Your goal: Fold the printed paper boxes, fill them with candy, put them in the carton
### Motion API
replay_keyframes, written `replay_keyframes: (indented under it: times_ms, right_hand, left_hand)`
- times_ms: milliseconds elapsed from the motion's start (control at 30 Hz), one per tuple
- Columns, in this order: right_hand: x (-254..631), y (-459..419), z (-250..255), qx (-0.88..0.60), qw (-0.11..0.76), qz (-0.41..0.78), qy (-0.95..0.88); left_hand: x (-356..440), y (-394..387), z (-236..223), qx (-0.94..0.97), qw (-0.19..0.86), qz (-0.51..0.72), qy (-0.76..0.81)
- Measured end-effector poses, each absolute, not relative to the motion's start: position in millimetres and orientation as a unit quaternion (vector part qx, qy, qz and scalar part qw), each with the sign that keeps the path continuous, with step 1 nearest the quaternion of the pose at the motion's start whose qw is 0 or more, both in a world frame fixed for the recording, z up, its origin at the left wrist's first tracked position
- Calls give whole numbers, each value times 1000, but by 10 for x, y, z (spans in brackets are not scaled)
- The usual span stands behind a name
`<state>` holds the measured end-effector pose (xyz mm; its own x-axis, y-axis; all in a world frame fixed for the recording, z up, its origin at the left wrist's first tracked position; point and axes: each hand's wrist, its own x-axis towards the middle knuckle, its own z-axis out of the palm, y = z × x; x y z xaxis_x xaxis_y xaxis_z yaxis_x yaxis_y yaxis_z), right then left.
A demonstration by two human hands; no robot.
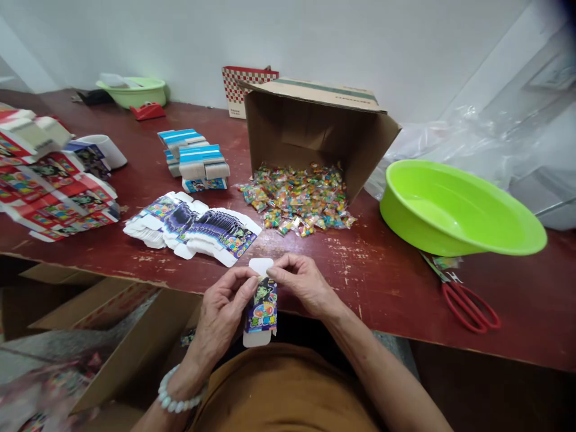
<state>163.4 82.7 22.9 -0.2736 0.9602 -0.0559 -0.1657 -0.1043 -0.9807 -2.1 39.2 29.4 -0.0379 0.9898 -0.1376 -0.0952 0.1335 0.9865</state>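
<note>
A small purple printed candy box (263, 309) is held upright in front of my body, its white end flaps standing out at top and bottom. My left hand (227, 306) pinches its upper left side between thumb and fingers. At the top right corner, by the upper flap, my right hand (302, 281) has thumb and fingertips closed on the box. Beyond my hands lies a fanned stack of flat purple boxes (193, 225). Small clear packets of colourful candy (301, 198) spill out of a cardboard carton (315, 114) lying on its side.
Red-handled scissors (470, 306) lie beside a large green basin (463, 207) at right. Blue-and-white bundles (198, 156) sit behind the purple stack, and red box stacks (58, 186) at left. A red tape dispenser (147, 111) is farther back. Open cartons (135, 342) stand below the table edge.
</note>
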Motion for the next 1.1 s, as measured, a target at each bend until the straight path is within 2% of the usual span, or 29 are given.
replay_keyframes:
  times_ms: [133, 200, 333, 467, 667, 800, 1100]
  right_hand:
    - [1635, 853, 225, -362, 446, 666, -477]
    - [1629, 847, 208, -358, 440, 650, -506]
    - [1621, 828, 170, -374, 486, 578, -538]
    - [1637, 809, 198, -376, 439, 517, -631]
    - [1611, 840, 289, -388, 357, 669, -524]
    - [1592, 871, 319, -378, 364, 716, -460]
    - [1625, 891, 338, -386, 369, 689, -491]
  left_hand:
    - [9, 409, 264, 417, 539, 530, 505]
    - [37, 403, 271, 376, 561, 549, 493]
    - [80, 354, 306, 303, 681, 474, 469]
    - [99, 338, 299, 260, 730, 424, 469]
    - [113, 362, 231, 273, 715, 427, 481]
    - [107, 361, 198, 326, 694, 430, 477]
    - [48, 397, 121, 364, 655, 420, 513]
